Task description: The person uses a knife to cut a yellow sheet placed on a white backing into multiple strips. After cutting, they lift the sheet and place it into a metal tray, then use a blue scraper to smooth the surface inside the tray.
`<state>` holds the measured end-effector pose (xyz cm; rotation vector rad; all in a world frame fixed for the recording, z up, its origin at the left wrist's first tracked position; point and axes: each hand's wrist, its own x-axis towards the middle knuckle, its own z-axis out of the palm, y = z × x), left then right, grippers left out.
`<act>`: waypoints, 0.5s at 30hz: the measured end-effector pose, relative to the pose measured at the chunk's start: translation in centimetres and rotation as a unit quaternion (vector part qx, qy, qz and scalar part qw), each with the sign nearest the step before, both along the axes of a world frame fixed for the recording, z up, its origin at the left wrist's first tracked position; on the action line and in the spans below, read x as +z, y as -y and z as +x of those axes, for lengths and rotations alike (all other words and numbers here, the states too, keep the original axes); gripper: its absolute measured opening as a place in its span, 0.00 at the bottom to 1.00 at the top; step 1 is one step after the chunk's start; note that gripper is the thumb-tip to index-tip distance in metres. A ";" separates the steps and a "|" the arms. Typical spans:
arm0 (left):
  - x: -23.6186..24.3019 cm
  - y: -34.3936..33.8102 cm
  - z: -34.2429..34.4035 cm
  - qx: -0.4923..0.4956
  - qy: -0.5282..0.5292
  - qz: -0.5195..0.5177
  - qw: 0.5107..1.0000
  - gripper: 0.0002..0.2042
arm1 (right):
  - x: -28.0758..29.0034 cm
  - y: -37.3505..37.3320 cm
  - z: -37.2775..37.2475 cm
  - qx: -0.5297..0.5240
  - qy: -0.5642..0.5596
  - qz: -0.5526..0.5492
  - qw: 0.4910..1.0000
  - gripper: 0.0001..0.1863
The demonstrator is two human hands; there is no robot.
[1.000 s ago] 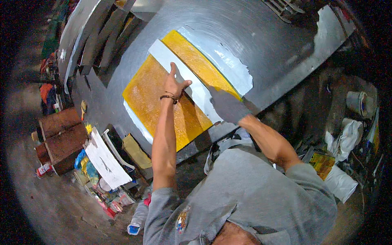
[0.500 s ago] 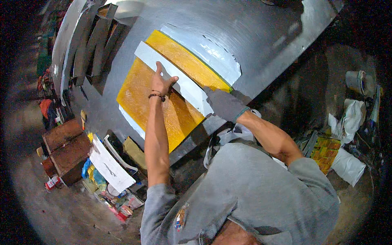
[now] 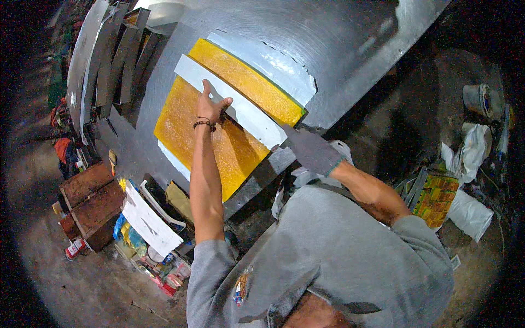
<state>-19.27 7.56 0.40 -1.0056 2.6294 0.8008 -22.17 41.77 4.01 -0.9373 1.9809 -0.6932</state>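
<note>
My left hand (image 3: 210,109), bare with a dark bead bracelet, presses on a long white strip (image 3: 191,68), thumb and finger spread. The strip lies diagonally across a yellow, mottled sheet (image 3: 186,145), which shows on both sides of it. My right hand (image 3: 313,148), in a grey glove, is at the strip's lower-right end; its fingertips are too dark to tell whether they hold anything. Under the yellow sheet is a larger white sheet (image 3: 292,71) with ragged edges, on a grey metal worktop (image 3: 372,44).
Long metal pieces (image 3: 101,65) stand at the upper left. A brush (image 3: 113,161), rusty boxes (image 3: 90,202), a white board (image 3: 150,218) and cluttered bags lie at lower left. A bucket (image 3: 481,101), white sacks (image 3: 467,216) and a patterned yellow panel (image 3: 432,199) are at right.
My right hand has shifted toward the lower right along the strip's end. My left hand stays spread on the strip. The whole scene sits somewhat further left in the picture.
</note>
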 end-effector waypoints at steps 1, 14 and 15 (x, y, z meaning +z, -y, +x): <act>-0.2 0.1 0.3 0.004 -0.013 0.007 1.000 0.59 | 1.5 -1.2 0.3 -0.010 0.025 0.017 1.000 0.27; -1.8 0.9 1.2 -0.034 -0.076 -0.051 0.995 0.57 | -0.9 -6.1 3.2 -0.016 -0.013 -0.031 0.999 0.28; -1.7 0.6 1.0 -0.030 -0.072 -0.046 0.996 0.57 | -0.8 -6.6 3.3 -0.012 -0.014 -0.025 1.000 0.28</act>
